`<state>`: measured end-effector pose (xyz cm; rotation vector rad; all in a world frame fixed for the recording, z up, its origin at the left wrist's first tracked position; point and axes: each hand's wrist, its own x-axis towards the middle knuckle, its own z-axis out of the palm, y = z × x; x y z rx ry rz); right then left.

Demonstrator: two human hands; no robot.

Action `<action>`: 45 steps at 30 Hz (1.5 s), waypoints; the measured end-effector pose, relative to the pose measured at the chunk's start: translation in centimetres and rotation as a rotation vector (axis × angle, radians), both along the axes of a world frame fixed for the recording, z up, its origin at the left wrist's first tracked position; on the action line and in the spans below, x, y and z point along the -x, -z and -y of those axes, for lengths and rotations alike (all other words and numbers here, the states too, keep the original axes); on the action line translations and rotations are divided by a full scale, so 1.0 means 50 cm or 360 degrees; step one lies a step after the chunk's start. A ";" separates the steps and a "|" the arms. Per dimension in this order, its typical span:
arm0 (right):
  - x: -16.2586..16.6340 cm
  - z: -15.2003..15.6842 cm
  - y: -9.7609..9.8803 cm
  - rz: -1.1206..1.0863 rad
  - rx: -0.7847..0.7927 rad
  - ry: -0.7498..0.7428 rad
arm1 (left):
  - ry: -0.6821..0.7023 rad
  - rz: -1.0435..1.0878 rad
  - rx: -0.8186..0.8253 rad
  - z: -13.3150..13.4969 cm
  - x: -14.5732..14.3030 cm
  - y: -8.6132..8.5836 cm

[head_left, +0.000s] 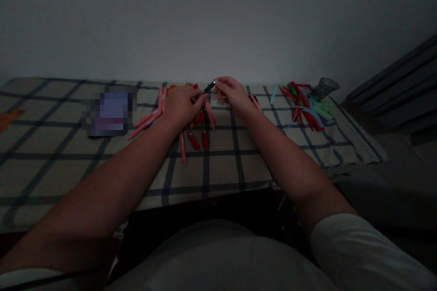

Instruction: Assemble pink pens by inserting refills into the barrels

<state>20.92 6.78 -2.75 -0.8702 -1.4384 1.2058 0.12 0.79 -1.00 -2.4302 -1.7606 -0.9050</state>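
A slim black pen (209,87) with a shiny end slants up between my two hands, above the cloth. Thumb and fingers of my left hand (180,105) pinch its lower end. At the upper end, the fingertips of my right hand (232,94) close on the tip. Beneath and around my left hand lies a pile of pink pens (146,120) and red-ended pens (204,138), partly covered by that hand. A few dark and pink pens (255,101) show behind my right wrist.
A checked cloth (221,163) covers the table against a wall. On the left lies a phone with a blurred screen (114,111), beyond it something orange (10,119). To the right are a bundle of red, green and blue fuzzy strips (303,107) and a tilted glass (324,87).
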 end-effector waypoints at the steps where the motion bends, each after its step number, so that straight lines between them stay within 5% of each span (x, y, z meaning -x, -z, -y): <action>1: 0.001 0.003 -0.003 0.0002 0.0013 0.0005 | -0.0006 -0.0007 -0.0004 0.000 0.000 0.001; 34: -0.002 0.001 0.003 0.0028 -0.0046 -0.0059 | -0.0004 -0.0035 -0.0023 0.001 -0.002 -0.001; 45: 0.014 0.035 -0.032 0.0139 0.0043 0.0129 | 0.0085 -0.0084 -0.0056 -0.008 0.002 0.010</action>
